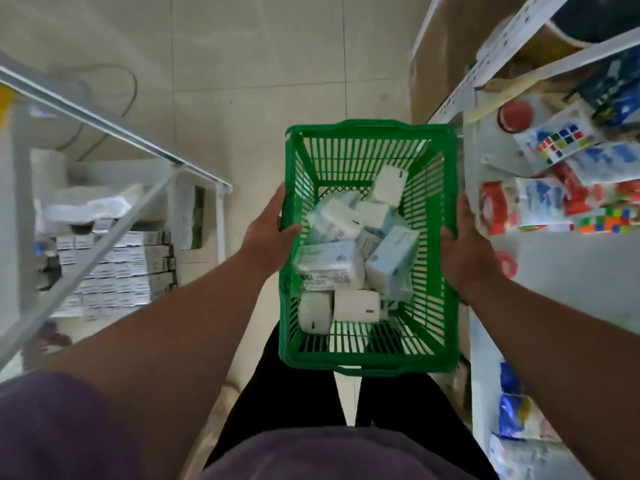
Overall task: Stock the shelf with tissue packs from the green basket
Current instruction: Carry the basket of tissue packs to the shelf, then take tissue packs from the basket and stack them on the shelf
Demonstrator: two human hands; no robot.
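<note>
Hands, L [268, 233] & R [462, 247], grip green basket [369, 360] rims.

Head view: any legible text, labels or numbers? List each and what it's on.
None can be read.
Tissue packs in the basket: barcode-style label on one, print too blurred.
Blue box on the right shelf: white lettering, smeared by motion.
Cube-puzzle packs: coloured squares only, no clear words.
Stacked boxes on the left: labels too small.
</note>
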